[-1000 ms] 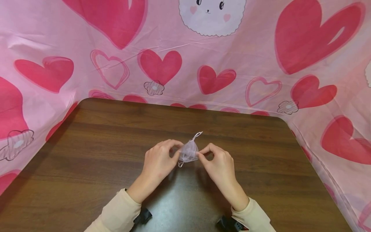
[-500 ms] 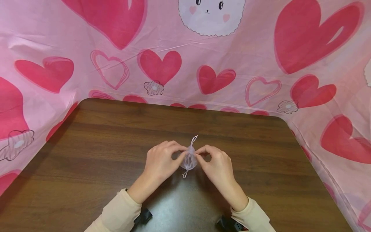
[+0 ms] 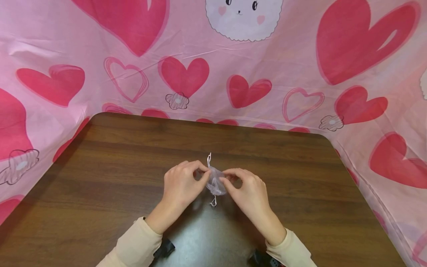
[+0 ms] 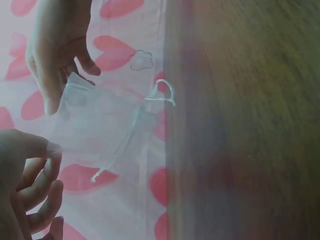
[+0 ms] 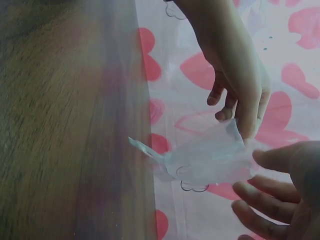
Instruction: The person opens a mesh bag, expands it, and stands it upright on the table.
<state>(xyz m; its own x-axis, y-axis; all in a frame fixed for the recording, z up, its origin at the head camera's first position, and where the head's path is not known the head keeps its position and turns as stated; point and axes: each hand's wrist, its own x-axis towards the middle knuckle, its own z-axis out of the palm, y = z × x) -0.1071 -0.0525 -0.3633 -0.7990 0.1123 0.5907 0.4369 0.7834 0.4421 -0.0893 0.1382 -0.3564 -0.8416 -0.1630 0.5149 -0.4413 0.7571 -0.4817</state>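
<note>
A small sheer white drawstring pouch (image 3: 216,184) is held up over the middle of the table between both hands. My left hand (image 3: 182,183) pinches one edge between thumb and forefinger. On the opposite side, my right hand (image 3: 251,189) pinches the other edge. White cord loops stick out at two sides: a far loop (image 3: 209,159) and a near loop (image 3: 213,201). In the left wrist view the pouch (image 4: 95,125) is spread flat, its cord end (image 4: 167,95) away from the fingers. The right wrist view shows the pouch fabric (image 5: 210,157) stretched between both hands.
The brown wooden table (image 3: 140,148) has rounded far corners. A pink cloth (image 3: 253,59) with red hearts hangs behind it and along its sides. Black wrist devices, one at the left cuff (image 3: 164,249), sit under the cream sleeves (image 3: 136,243).
The hands drew together half a second ago, bunching the pouch, and are now slightly apart again with it. The far cord loop has swung left; the near loop has dropped towards the body.
</note>
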